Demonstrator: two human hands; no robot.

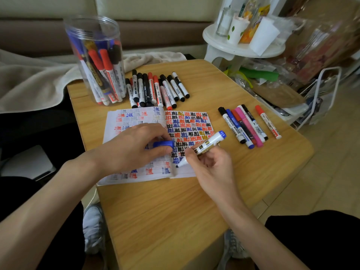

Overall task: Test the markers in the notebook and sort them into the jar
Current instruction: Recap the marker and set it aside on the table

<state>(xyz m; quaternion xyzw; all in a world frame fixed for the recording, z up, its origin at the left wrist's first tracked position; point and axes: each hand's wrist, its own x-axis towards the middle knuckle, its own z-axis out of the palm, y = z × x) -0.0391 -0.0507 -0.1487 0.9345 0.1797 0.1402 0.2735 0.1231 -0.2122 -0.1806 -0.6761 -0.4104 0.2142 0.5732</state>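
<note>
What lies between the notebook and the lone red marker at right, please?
A row of capped markers lies there, seen in the head view.

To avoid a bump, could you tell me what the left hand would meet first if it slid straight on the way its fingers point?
Probably the blue marker held by the right hand; the left hand, pinching the blue cap, points right across the notebook.
</note>
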